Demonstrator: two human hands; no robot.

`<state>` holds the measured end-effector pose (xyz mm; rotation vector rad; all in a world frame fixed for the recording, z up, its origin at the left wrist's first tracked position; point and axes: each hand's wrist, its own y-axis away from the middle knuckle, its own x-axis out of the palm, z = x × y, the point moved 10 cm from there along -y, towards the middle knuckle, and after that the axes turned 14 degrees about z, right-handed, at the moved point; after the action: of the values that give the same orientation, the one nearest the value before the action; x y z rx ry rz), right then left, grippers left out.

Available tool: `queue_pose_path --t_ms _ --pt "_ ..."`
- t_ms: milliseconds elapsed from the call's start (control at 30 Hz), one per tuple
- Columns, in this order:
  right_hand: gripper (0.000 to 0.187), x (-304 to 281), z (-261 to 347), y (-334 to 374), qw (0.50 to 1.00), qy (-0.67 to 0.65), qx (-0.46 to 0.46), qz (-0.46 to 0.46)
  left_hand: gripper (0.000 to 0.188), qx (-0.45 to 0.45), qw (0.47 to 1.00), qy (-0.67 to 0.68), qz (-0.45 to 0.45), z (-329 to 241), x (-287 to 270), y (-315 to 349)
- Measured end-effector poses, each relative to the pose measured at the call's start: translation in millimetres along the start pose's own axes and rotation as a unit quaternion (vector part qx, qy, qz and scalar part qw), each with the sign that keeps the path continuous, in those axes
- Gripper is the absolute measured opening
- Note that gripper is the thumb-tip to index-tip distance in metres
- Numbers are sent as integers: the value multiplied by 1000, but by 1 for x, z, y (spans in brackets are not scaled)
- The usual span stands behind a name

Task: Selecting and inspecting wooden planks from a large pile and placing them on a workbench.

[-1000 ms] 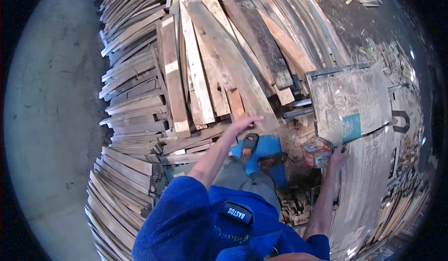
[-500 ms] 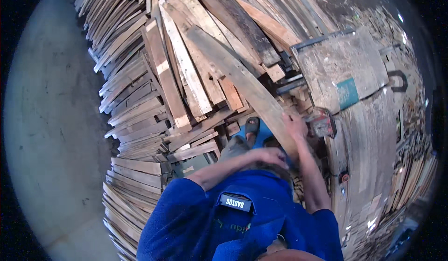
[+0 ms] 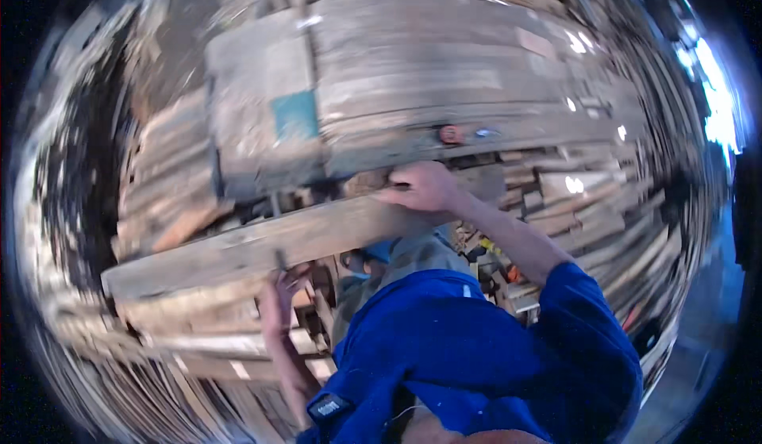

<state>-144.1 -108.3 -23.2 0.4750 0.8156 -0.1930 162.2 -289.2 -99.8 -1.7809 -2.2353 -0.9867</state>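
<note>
A long weathered wooden board lies across in front of me, slanting up from the far left toward my right hand. My right hand is closed on the board near its right end, fingers over the far edge. Close to the board's near edge is my left hand, smeared by motion, with its fingers curled. A short dark narrow piece sticks up from it against the board's face. What that piece is, I cannot make out.
Beyond the board stands a worn wooden bench top with a teal patch and a small round red thing near its edge. Stacked wood pieces fill the right side. More boards lie below the held one at left.
The view has swung right, bringing the bench in front of me. The board has turned with me and now lies crosswise. My left hand has gone from my waist to the board's near edge.
</note>
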Motion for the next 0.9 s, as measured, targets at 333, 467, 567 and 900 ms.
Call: queue_pose_path --t_ms 333,467,567,900 --pt "32 -128 -39 22 898 -314 -196 -239 99 318 934 7 -160 -284 220 -178" --pt "58 -157 -119 29 887 -380 -192 -179 81 252 898 -181 -312 -292 270 -273" --pt "61 -200 -236 41 719 -628 -162 -252 59 193 890 -333 -246 -256 252 -338" --pt "69 -119 -455 92 399 -816 57 -415 54 -4 668 -744 28 -102 329 -493"
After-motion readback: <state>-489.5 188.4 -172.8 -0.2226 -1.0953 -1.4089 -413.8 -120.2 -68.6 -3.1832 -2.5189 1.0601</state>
